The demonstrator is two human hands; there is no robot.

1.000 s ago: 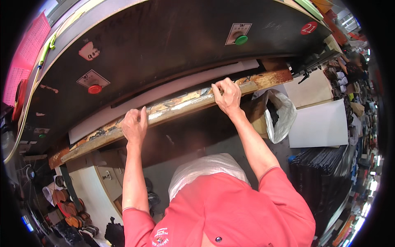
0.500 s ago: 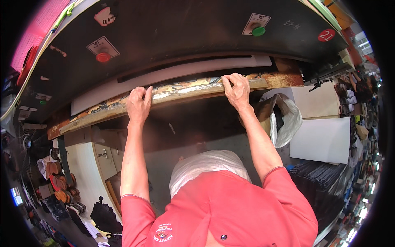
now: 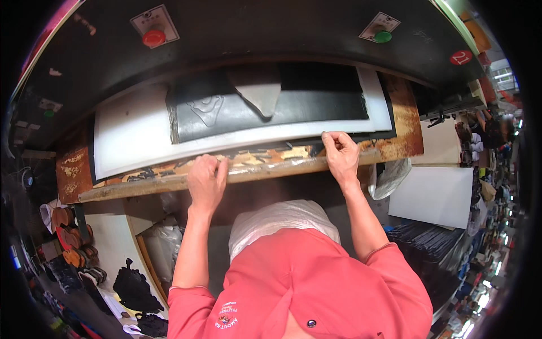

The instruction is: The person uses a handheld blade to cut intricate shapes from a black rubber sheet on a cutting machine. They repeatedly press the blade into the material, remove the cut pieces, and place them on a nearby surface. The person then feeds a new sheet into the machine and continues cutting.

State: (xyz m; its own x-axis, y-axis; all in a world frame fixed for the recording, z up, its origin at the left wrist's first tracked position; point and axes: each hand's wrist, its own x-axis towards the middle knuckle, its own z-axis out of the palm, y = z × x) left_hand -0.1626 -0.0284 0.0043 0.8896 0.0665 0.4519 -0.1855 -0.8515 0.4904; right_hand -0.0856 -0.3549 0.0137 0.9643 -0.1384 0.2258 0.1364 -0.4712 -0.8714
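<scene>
My left hand (image 3: 207, 181) is at the front wooden rail (image 3: 265, 171), its fingers curled together over the rail's top edge. Farther right and a bit higher, my right hand (image 3: 342, 155) has thumb and fingers bent together by the near edge of a white board (image 3: 130, 125). Whether it pinches anything, I cannot make out. On the board lies a black sheet (image 3: 316, 103) with a curved outline pressed into its left part. A grey flat pointed piece (image 3: 262, 93) rests on that sheet, its far end in shadow under the black machine front (image 3: 271, 34).
The machine front carries a red button (image 3: 153, 38) and a green button (image 3: 383, 37). Scraps line the ledge behind the rail. At right are a pale sack (image 3: 390, 178), a white panel (image 3: 432, 195) and stacked black sheets (image 3: 426, 246). A pale cabinet (image 3: 110, 220) stands left.
The white board shows much more, with the black sheet and grey piece on it now visible. The view has shifted; both hands appear lower, and my right hand has come to the board's edge.
</scene>
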